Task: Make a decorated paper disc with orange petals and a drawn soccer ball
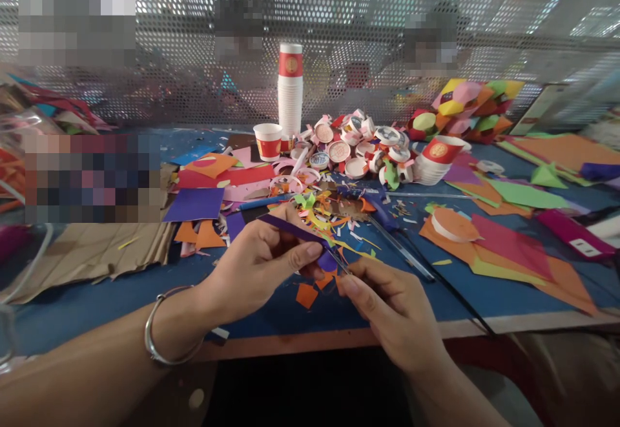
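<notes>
My left hand, with a silver bangle on the wrist, is closed in a pinch on a purple paper strip that runs up and left from my fingertips. My right hand is closed close beside it, its fingertips at the strip's lower end, where a thin dark tool or stick shows; what exactly it grips is hard to make out. Both hands hover over the near edge of the blue table, above small orange and yellow paper scraps.
Coloured paper sheets and scraps cover the table. A tall stack of paper cups, a single cup and cut cup bottoms lie behind. Thin rods lie right of my hands. Brown cardboard is left. A perforated screen stands behind.
</notes>
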Demonstrator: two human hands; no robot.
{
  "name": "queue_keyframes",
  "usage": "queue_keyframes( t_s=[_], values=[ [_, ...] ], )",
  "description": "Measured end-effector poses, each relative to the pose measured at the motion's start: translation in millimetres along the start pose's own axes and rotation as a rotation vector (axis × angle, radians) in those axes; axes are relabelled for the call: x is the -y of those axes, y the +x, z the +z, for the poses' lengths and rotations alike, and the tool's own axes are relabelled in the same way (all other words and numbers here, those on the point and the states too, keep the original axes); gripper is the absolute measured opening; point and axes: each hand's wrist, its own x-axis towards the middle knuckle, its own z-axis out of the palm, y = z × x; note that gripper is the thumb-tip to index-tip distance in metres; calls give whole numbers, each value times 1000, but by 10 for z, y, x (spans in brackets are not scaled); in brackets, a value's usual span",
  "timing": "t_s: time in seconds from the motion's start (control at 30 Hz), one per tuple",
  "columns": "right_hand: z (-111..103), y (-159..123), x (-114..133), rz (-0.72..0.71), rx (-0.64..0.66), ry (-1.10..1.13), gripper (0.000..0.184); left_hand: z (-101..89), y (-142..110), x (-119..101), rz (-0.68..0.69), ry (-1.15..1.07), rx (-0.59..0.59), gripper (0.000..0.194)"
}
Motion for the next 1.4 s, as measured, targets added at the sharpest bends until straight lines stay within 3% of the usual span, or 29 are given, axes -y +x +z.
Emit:
queue_keyframes(
  t_s=[0.37,0.7,0.9,1.13,1.3,1.4],
  values=[
    [26,13,-17,6,-16,36,35,26,-11,35,-122,-136,44,17],
    [13,20,3,-6,2,7,33,43,-4,17,-135,-238,55,12],
    [7,13,-67,31,-5,67,35,61,-57,83,-281,-189,89,18],
    [5,-34,-255,119,-88,220,38,28,-21,71,-247,-174,-68,15],
    [23,-22,-228,131,-109,242,33,57,-11,60,-212,-21,-92,18],
    [29,-6,-177,128,-112,210,31,74,-12,69,-263,28,-90,20]
  ],
)
